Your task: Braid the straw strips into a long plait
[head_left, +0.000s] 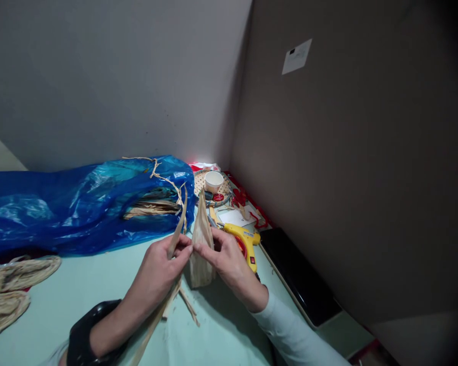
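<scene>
Green tabletop (87,279), two hands (158,264) (229,256) holding dried leaves (202,229)

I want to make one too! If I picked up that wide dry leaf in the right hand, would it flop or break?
Probably a bit stiff: the wide dry leaf stands up above the right hand. Likely light, since it looks thin. It might split lengthwise, because lines run along it.

No wording can be read. The white sheet (298,59) on the dark wall (328,152) bears a small black block and faint marks; the tiny label (249,235) on the yellow glue gun (251,244) is too small to make out.
</scene>
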Available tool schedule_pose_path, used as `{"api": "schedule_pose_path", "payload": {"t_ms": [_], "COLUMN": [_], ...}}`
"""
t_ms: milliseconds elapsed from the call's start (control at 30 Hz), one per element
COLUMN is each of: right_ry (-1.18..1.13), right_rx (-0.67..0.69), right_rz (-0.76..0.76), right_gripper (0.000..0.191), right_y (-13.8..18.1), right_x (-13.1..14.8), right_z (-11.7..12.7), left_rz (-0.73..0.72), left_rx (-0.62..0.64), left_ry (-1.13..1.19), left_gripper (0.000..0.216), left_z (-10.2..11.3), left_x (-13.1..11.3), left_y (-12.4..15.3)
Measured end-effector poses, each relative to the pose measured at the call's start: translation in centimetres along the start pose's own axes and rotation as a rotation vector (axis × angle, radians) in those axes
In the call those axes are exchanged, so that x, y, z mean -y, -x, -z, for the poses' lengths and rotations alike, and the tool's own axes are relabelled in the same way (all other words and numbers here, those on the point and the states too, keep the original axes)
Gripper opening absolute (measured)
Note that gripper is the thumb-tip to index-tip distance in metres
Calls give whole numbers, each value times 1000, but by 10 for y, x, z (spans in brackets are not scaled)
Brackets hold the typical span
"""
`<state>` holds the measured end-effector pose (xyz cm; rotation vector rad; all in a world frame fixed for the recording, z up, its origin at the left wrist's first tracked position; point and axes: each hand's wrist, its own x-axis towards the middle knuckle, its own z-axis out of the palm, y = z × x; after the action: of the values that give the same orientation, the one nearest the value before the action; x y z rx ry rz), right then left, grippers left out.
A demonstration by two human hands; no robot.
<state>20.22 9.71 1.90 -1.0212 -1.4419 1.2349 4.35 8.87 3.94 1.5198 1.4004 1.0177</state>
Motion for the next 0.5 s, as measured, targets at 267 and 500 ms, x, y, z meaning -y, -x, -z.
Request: {"api": "schedule_pose_path", "payload": {"t_ms": [267,500], "right_ry": [219,262], "right_rx": [-109,-145], "right_rz": [52,82], "right_gripper": [9,8], "right_y": [7,12], "right_x": [1,7], "right_z": [-11,-16], "left_rz": [-83,-144], "left_rx": [-39,-87], "left_ry": [-222,-345], "left_gripper": [18,16], "left_z": [-3,-4], "left_x": [-1,-8], "left_y": [4,11]}}
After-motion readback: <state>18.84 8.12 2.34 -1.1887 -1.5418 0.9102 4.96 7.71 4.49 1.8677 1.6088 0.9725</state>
